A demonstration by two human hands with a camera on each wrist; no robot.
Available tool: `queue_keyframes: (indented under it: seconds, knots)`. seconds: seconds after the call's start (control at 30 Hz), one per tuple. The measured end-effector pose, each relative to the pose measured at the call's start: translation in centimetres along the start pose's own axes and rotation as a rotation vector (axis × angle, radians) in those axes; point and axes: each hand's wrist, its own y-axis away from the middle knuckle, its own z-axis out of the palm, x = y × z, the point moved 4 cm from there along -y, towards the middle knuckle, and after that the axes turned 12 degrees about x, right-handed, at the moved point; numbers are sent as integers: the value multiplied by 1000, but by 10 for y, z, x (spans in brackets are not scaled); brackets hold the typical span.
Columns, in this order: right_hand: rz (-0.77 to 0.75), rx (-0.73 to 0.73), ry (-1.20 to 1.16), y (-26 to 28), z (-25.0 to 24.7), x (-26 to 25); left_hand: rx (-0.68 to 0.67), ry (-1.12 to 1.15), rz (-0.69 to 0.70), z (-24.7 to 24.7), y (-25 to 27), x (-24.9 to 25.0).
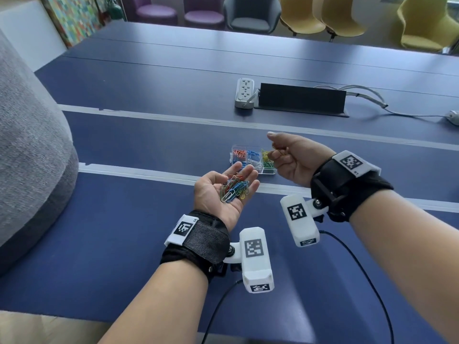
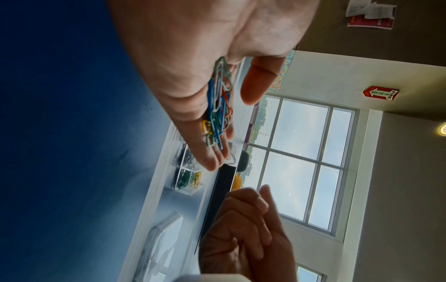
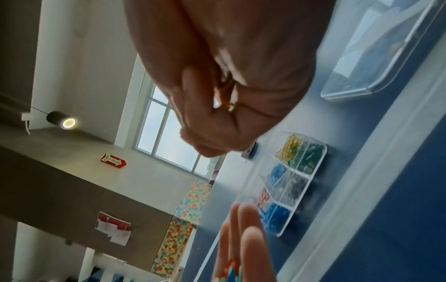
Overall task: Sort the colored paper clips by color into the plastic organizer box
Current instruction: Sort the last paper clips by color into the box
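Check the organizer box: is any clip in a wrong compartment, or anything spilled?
A green clip seems to lie among the yellow clips in the organizer box, beside the green compartment; blur leaves this uncertain. No spill shows.

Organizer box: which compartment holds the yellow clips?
The far right-hand corner compartment of the organizer box, just under the right hand; green clips fill the compartment nearer you.

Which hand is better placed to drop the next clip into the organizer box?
Right. The right hand already pinches a yellow clip beside the organizer box; the left hand lies palm up, cradling the mixed clips.
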Motion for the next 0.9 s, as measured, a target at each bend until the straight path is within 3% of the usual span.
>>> queue_keyframes:
  seconds: [0.13,0.27,0.37,0.47,0.63,0.9]
  knots:
    - [-111,149,187,-17,-11,-12,27,-6,5,-3,-3,1]
    - [-230,232,650,-43,-16,-30,50,-27,13,-5,-6,1]
    - [-406,323,1034,-53,-7,-42,55,-32,17,-6,-7,2]
    - [-558,347,1239,-58,7,-47,57,-24,16,-7,-8,3]
    - [-657,354,1304,-65,17,-47,57,-23,16,-8,-9,5]
    - [-732,346,1173,-45,8,-53,59,-17,25,-11,-8,7]
